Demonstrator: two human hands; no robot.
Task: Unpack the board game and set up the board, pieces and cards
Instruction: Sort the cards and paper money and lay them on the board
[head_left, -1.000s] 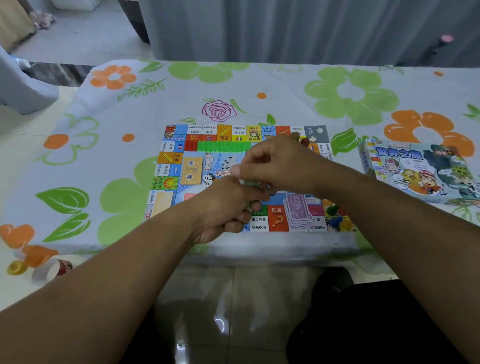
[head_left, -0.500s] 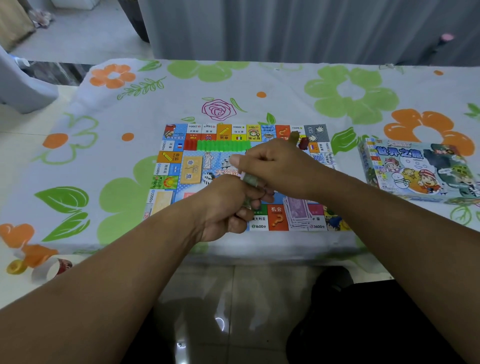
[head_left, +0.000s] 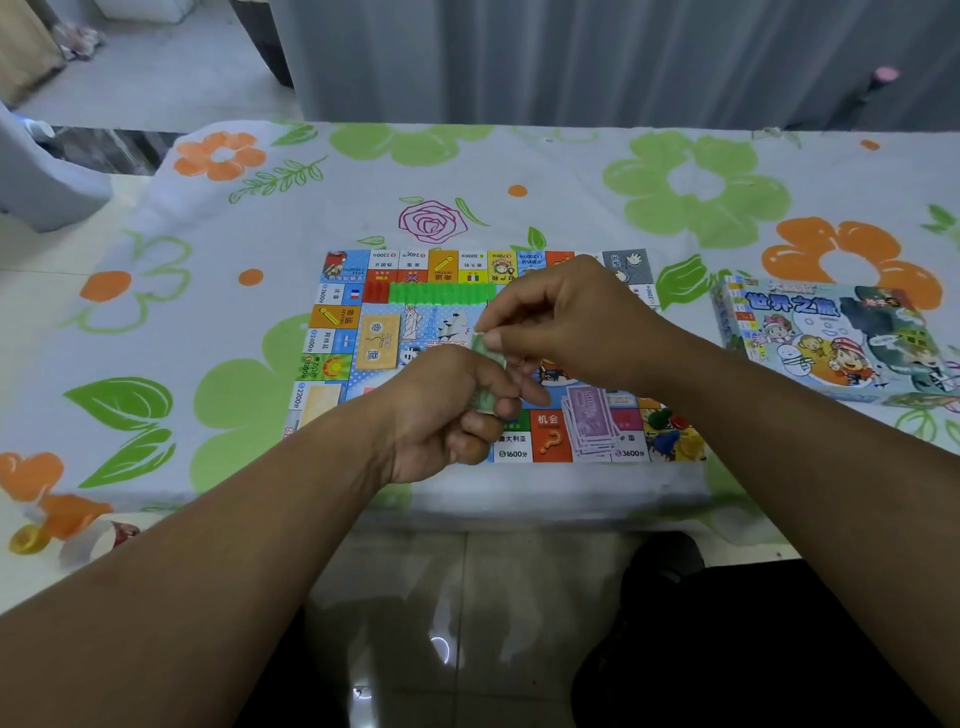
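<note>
The colourful game board (head_left: 358, 322) lies flat on the flowered tablecloth. My left hand (head_left: 447, 410) grips a small wad of green play money (head_left: 485, 351) above the board's near half. My right hand (head_left: 566, 322) pinches the top of that same wad with thumb and forefinger. A row of green houses (head_left: 441, 293) with a few red ones at its left end stands along the board's far side. A pile of purple banknotes (head_left: 589, 418) lies near the front edge. Coloured pawns (head_left: 667, 434) sit at the front right corner. A tan card deck (head_left: 379, 340) rests on the left.
The game box (head_left: 831, 343) lies on the cloth to the right of the board. The table's front edge (head_left: 519, 499) runs just below the board, with tiled floor beneath. A yellow ring and scraps (head_left: 31, 538) lie on the floor at the left.
Both hands stay joined over the board; my right hand's pinch has risen slightly, so more of the green wad shows between the hands.
</note>
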